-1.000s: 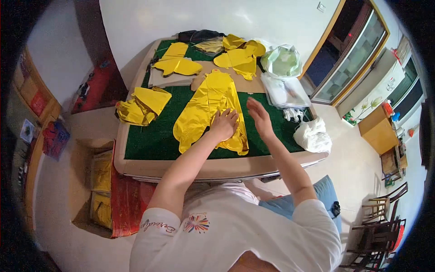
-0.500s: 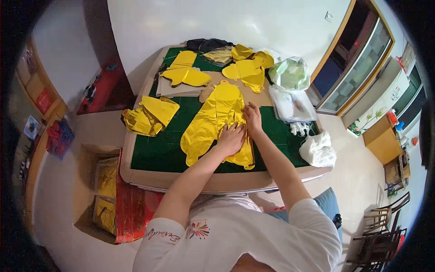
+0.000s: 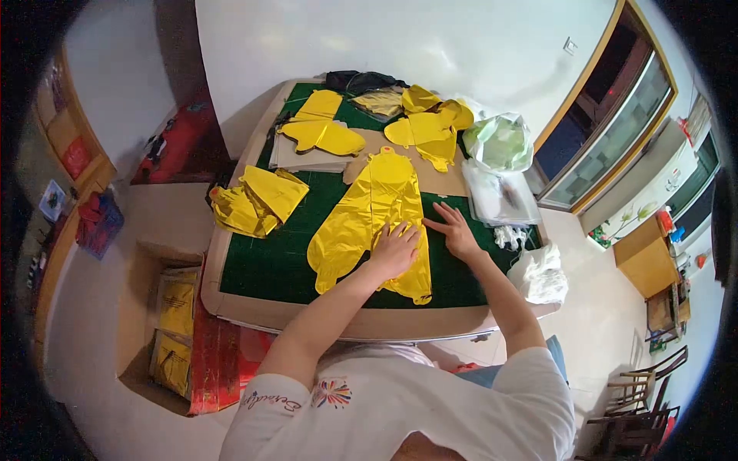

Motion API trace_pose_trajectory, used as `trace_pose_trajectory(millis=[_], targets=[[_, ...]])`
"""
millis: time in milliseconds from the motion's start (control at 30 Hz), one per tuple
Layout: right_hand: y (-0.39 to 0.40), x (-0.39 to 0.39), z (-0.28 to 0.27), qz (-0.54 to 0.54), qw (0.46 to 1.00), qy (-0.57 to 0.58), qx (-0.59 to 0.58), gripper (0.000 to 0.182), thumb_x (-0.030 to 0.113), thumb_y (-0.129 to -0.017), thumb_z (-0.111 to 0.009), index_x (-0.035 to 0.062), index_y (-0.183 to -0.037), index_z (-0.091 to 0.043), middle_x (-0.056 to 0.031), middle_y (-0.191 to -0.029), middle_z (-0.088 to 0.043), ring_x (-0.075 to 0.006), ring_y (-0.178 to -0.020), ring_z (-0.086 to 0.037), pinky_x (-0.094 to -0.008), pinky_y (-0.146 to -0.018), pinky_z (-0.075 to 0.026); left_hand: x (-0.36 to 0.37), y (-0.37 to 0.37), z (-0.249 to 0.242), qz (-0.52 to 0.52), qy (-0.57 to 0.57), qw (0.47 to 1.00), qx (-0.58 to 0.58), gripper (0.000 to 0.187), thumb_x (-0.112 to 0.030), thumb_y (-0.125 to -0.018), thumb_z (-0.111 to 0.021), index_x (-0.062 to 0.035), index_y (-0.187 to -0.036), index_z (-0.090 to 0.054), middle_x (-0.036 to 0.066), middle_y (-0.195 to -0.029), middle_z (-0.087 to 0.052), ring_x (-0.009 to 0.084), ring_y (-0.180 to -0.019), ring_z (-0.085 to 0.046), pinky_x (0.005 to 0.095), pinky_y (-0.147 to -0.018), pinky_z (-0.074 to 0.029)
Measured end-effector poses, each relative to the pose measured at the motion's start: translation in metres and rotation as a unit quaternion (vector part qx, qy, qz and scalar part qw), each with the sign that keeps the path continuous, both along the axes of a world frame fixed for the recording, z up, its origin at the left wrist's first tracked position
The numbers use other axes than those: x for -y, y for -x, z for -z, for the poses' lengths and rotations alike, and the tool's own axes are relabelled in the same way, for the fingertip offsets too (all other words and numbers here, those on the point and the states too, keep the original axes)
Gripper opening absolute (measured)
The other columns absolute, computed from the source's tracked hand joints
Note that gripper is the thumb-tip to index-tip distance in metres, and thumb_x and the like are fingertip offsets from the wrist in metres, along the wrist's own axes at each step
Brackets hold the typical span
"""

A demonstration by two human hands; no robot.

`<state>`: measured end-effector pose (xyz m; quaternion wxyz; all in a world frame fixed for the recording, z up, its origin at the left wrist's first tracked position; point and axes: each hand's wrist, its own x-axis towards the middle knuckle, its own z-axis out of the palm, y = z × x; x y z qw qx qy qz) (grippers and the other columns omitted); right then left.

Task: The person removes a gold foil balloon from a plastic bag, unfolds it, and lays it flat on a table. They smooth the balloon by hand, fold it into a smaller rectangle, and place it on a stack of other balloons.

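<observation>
A flat, creased gold foil balloon [image 3: 361,215] is spread on the green tabletop in front of me, its narrow end at the back and two lobes towards me. My left hand [image 3: 395,252] rests palm down on its lower middle with the fingers stretched. Beside its right edge is my right hand [image 3: 460,237], fingers apart, the fingertips close to the foil and the palm over the green surface. A folded gold foil piece [image 3: 260,201] sits to the left, and more gold foil balloons [image 3: 427,127] lie at the back.
Behind on the left, a gold foil piece [image 3: 323,137] tops a pale stack. Clear plastic bags [image 3: 503,198] and a white plastic bag [image 3: 540,273] line the table's right side. On the floor, a cardboard box [image 3: 138,323] holds packed gold foil. Brown cardboard edges the table [image 3: 384,321].
My right hand has moved off the balloon to the right, its fingers now spread. My left hand stays on the foil. The balloon's right part lies flatter, and the view has shifted slightly.
</observation>
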<state>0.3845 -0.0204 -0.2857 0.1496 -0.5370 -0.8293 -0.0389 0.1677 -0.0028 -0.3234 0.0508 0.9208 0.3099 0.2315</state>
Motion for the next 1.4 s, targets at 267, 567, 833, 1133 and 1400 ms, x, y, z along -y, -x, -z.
trace_pose_trajectory(millis=[267,567,833,1133,1400], targets=[[-0.002,-0.050,-0.001,0.048,0.997,-0.006,0.067,0.065,-0.003,-0.074,-0.044,0.0306,-0.130,-0.051,-0.0094,-0.145,-0.032,-0.0304,-0.134,-0.028,-0.0511,-0.109,-0.021,0.000,0.001,-0.002,0.011,-0.006,1.000,0.011,0.042,-0.027,-0.087,-0.050,-0.0052,-0.123,-0.049,0.008,-0.131,-0.045,0.0272,-0.126,-0.037,0.0533,-0.102,-0.027],[-0.005,-0.106,0.006,0.092,0.993,0.015,0.068,0.055,0.005,-0.082,-0.042,0.0303,-0.130,-0.050,-0.0092,-0.145,-0.033,-0.0301,-0.136,-0.026,-0.0549,-0.108,-0.019,0.000,-0.001,0.000,0.001,-0.004,1.000,-0.024,0.044,-0.027,-0.088,-0.048,-0.0058,-0.126,-0.047,0.009,-0.133,-0.044,0.0256,-0.128,-0.035,0.0548,-0.102,-0.027],[-0.003,-0.140,0.011,0.174,0.983,0.007,0.059,0.044,0.017,-0.087,-0.048,0.0284,-0.130,-0.050,-0.0094,-0.144,-0.034,-0.0316,-0.133,-0.029,-0.0542,-0.105,-0.025,-0.001,-0.003,0.000,-0.012,0.005,0.997,-0.070,0.047,-0.030,-0.090,-0.044,-0.0072,-0.131,-0.043,0.007,-0.139,-0.039,0.0240,-0.130,-0.033,0.0518,-0.105,-0.025],[0.007,-0.031,0.007,-0.002,0.999,-0.003,-0.043,0.063,-0.007,-0.066,-0.041,0.0182,-0.121,-0.060,-0.0189,-0.139,-0.039,-0.0378,-0.130,-0.033,-0.0456,-0.108,-0.026,0.000,-0.001,0.002,0.012,0.001,0.999,0.032,0.040,-0.026,-0.087,-0.049,-0.0043,-0.121,-0.051,0.009,-0.129,-0.047,0.0279,-0.125,-0.039,0.0546,-0.101,-0.029],[0.010,0.040,0.002,-0.023,0.996,0.043,-0.078,0.066,-0.011,-0.065,-0.044,0.0186,-0.123,-0.058,-0.0160,-0.140,-0.038,-0.0346,-0.131,-0.033,-0.0466,-0.108,-0.026,-0.001,0.000,0.000,0.003,-0.022,1.000,0.007,0.039,-0.027,-0.088,-0.049,-0.0052,-0.121,-0.051,0.008,-0.133,-0.046,0.0265,-0.126,-0.038,0.0521,-0.103,-0.029]])
